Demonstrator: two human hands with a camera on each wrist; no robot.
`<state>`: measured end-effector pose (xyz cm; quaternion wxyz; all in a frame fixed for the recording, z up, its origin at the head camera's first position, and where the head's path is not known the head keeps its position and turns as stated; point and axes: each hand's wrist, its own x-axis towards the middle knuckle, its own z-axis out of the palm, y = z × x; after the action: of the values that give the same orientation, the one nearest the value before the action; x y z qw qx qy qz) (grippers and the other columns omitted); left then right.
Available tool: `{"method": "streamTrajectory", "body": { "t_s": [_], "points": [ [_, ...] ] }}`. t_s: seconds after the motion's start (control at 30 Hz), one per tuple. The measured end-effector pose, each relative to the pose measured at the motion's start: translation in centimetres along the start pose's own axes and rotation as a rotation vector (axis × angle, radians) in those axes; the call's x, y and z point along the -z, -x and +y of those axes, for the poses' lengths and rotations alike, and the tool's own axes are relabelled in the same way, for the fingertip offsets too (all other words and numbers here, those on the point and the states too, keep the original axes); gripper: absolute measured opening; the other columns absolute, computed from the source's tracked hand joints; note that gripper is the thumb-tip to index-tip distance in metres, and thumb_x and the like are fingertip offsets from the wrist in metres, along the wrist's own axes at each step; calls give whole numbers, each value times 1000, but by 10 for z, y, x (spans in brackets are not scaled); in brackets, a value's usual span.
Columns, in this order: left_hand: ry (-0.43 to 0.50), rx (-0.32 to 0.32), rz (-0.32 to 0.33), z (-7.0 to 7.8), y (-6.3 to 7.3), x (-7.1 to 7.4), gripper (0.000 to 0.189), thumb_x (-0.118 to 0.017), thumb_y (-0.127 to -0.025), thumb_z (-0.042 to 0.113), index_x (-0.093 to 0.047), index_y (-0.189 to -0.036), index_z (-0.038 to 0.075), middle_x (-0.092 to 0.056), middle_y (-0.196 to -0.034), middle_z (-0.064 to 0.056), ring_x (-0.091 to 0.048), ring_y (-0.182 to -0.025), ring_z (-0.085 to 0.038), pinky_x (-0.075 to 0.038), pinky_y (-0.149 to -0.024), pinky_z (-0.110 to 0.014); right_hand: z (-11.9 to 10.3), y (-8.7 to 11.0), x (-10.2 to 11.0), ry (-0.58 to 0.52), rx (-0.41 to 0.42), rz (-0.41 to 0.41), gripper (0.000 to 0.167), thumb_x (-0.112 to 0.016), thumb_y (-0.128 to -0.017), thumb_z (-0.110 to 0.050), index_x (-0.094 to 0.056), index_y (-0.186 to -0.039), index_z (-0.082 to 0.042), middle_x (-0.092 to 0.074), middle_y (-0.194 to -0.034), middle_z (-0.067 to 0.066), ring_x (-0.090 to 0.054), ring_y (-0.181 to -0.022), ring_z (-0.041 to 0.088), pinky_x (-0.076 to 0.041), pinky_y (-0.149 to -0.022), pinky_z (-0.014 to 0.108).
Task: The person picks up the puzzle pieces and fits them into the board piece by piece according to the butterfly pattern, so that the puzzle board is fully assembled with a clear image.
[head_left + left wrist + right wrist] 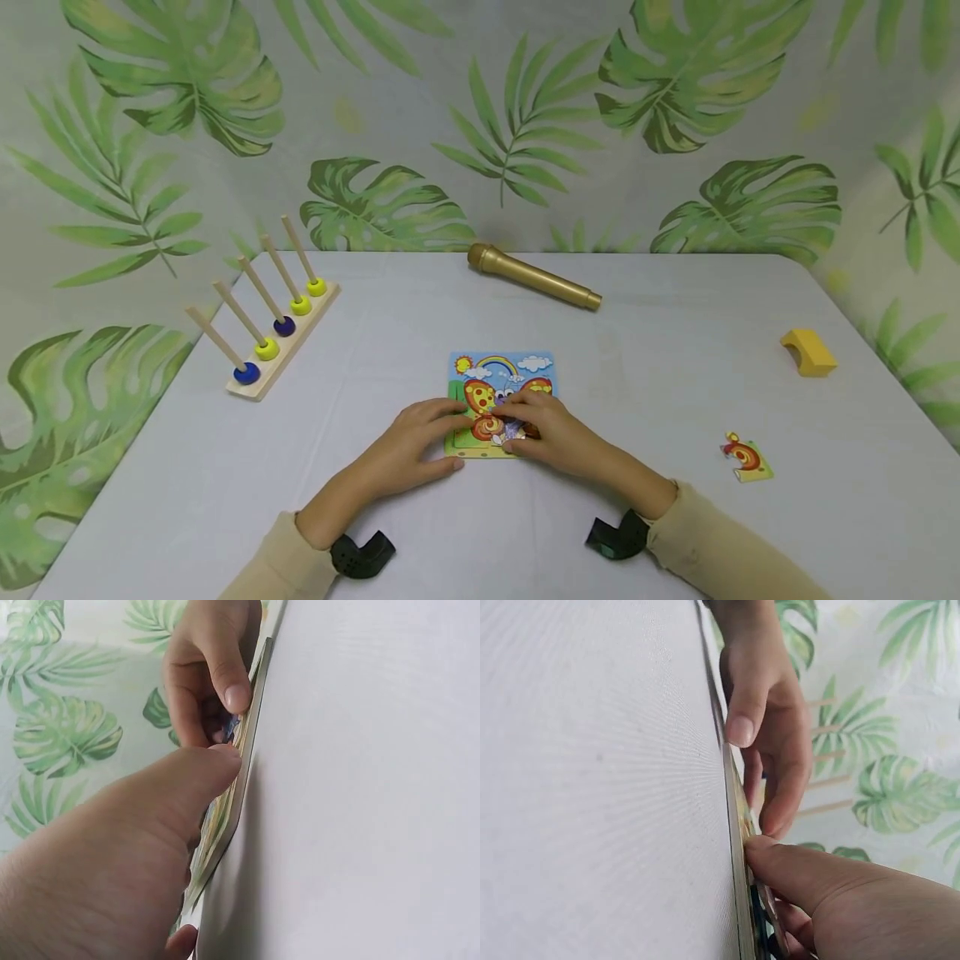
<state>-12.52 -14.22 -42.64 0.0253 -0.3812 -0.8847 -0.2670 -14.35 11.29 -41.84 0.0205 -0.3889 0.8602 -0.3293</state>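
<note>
A butterfly jigsaw puzzle lies on the table in front of me, its sky, sun and rainbow showing at the top. My right hand is over its lower right part and pinches a puzzle piece with purple on it. In the right wrist view that piece stands slightly tilted over the board's edge. The left hand lies along the board's left side, fingertips on the picture and thumb near the bottom edge. My fingers hide part of the butterfly. A loose puzzle piece with a red-orange swirl lies off to the right.
A wooden peg stand with yellow and blue rings is at the left. A gold microphone lies at the back, and a yellow arch block sits at the far right. Behind the white table hangs a leaf-patterned cloth.
</note>
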Motion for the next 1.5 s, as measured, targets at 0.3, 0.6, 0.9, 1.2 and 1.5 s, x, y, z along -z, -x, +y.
{"method": "streamTrajectory", "body": {
  "t_s": [0.3, 0.6, 0.9, 1.2, 1.5],
  "points": [
    [-74, -45, -64, 6, -2, -3, 49, -58, -86, 36, -48, -132, 22, -40, -135, -4, -32, -124, -21, -21, -102, -43, -1, -5, 0, -6, -15, -23, 40, -70, -79, -23, -61, -117, -14, -52, -112, 0, -45, -102, 17, -39, -81, 37],
    [-62, -30, -73, 7, -3, -2, 42, -58, -86, 36, -55, -126, 22, -41, -134, -3, -33, -123, -21, -21, -102, -43, 1, -5, 0, -19, -24, -35, 39, -70, -79, -23, -62, -117, -14, -50, -110, -2, -45, -101, 15, -39, -82, 36],
    [-53, 5, -98, 8, -3, -2, 42, -57, -87, 37, -54, -127, 24, -39, -136, 0, -30, -125, -18, -19, -104, -39, 10, -2, 11, -140, -44, -152, 39, -63, -85, -18, -57, -123, -16, -45, -118, -3, -40, -109, 17, -38, -86, 36],
    [-47, -8, -72, 7, -2, -3, 39, -57, -88, 31, -55, -126, 23, -40, -135, -2, -32, -124, -19, -21, -103, -40, 10, -3, 13, -120, -38, -171, 39, -63, -85, -18, -56, -124, -15, -44, -119, -1, -40, -108, 18, -38, -86, 36],
    [-46, -34, -41, 6, -2, -4, 36, -58, -88, 26, -57, -124, 22, -42, -133, -3, -35, -122, -21, -22, -102, -42, -4, 3, 32, -176, -115, -119, 45, -66, -83, -24, -52, -124, -13, -44, -126, 0, -40, -115, 19, -37, -93, 42]
  ]
}}
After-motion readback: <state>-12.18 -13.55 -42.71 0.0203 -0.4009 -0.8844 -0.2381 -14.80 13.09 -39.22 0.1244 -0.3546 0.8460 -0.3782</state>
